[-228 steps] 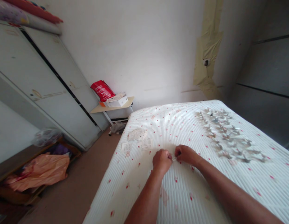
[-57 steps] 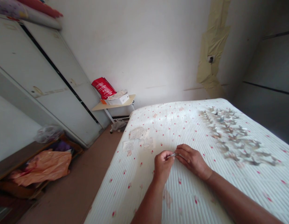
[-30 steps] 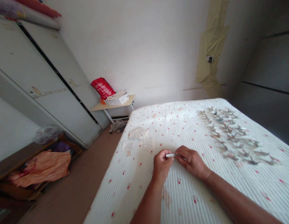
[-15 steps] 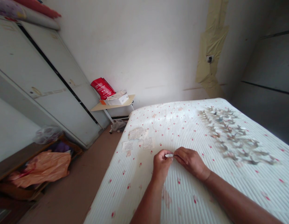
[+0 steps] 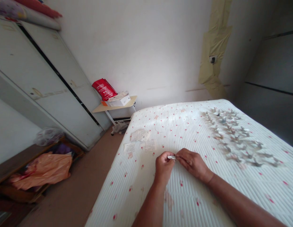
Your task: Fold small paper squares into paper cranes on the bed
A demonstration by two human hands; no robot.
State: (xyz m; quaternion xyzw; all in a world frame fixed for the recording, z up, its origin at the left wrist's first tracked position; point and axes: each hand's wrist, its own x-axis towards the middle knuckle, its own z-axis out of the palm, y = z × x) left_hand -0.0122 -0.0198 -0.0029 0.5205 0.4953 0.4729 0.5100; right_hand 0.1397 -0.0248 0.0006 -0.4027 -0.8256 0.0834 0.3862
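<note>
A small piece of folded paper (image 5: 171,157) is pinched between the fingers of my left hand (image 5: 163,164). My right hand (image 5: 193,164) closes its thumb and fingers on the right end of the same paper. Both hands are just above the quilted bed cover (image 5: 146,192), nearly touching each other. To their left lie several printed paper pieces (image 5: 150,145), some overlapping in a loose pile (image 5: 140,135). Over on the right stand rows of small folded paper figures (image 5: 233,132) that look like cranes.
By the wall a small table (image 5: 101,109) bears a red bag (image 5: 104,89) and a white box (image 5: 123,101). A grey cabinet (image 5: 49,72) stands at the left, with an orange plastic bag (image 5: 47,168) on a low shelf before it. A socket (image 5: 213,59) is on the far wall.
Hardly anything differs. The fingers of my right hand have shifted very slightly at the paper's end, and both hands stay in the same spot.
</note>
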